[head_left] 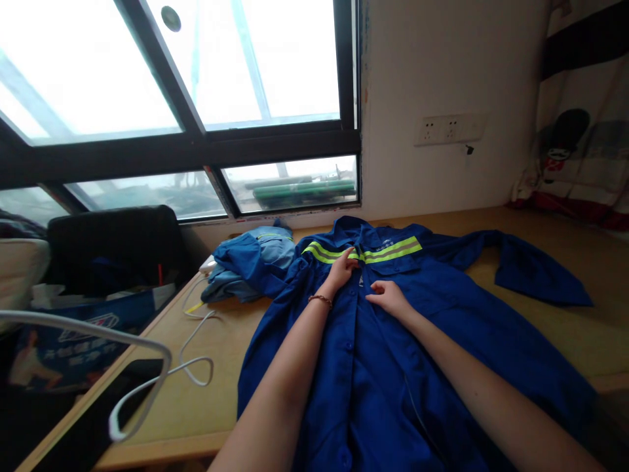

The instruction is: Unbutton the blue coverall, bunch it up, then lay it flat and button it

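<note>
A blue work shirt point(417, 354) with a yellow-green reflective stripe point(393, 249) lies front-up on the wooden table point(206, 387), its right sleeve stretched out to the side. My left hand point(341, 267), with a bead bracelet at the wrist, pinches the shirt's front placket just below the collar. My right hand point(386, 295) rests beside it with fingers curled on the placket, near a button.
A folded pile of blue clothes point(253, 265) sits at the table's far left. A white cable point(196, 341) and a white hanger point(122, 387) lie at the left edge. A black chair point(113, 246) stands beyond. Window and wall sockets point(449, 129) behind.
</note>
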`<state>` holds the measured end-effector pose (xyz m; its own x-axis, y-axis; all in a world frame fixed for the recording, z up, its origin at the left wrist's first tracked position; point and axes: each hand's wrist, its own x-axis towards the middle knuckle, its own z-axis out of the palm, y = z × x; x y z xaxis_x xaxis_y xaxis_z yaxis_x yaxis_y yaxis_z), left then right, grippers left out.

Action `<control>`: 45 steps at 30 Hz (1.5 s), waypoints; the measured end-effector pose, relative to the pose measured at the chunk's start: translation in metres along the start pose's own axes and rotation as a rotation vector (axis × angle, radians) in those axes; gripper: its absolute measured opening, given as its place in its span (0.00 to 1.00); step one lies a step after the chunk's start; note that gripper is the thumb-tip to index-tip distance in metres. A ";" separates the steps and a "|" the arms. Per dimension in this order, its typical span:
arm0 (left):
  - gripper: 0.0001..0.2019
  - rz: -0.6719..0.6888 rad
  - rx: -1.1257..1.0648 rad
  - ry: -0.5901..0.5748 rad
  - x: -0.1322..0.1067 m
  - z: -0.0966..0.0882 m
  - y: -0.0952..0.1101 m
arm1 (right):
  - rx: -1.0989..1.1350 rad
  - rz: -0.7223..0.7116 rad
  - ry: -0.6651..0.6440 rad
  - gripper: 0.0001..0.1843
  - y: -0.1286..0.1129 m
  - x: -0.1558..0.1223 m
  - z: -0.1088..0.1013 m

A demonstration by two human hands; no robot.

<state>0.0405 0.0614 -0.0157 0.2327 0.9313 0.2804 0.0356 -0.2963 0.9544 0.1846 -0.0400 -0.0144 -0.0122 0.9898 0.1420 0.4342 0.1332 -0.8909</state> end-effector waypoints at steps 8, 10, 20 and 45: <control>0.26 0.007 0.143 -0.135 -0.018 -0.005 0.018 | 0.413 0.396 -0.283 0.15 -0.015 -0.002 -0.030; 0.19 0.033 0.283 -0.109 -0.038 -0.009 0.030 | 0.471 0.411 -0.313 0.13 -0.014 -0.003 -0.030; 0.06 0.122 0.755 -0.131 -0.066 -0.009 0.035 | 0.274 0.166 -0.037 0.11 -0.004 0.038 0.004; 0.10 -0.566 -0.236 -0.131 -0.046 -0.023 0.032 | 0.863 0.385 -0.396 0.13 -0.016 0.017 -0.029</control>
<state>0.0081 0.0141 0.0040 0.3581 0.8921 -0.2756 -0.0241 0.3039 0.9524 0.2033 -0.0271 0.0140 -0.3738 0.8978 -0.2327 -0.3227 -0.3611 -0.8749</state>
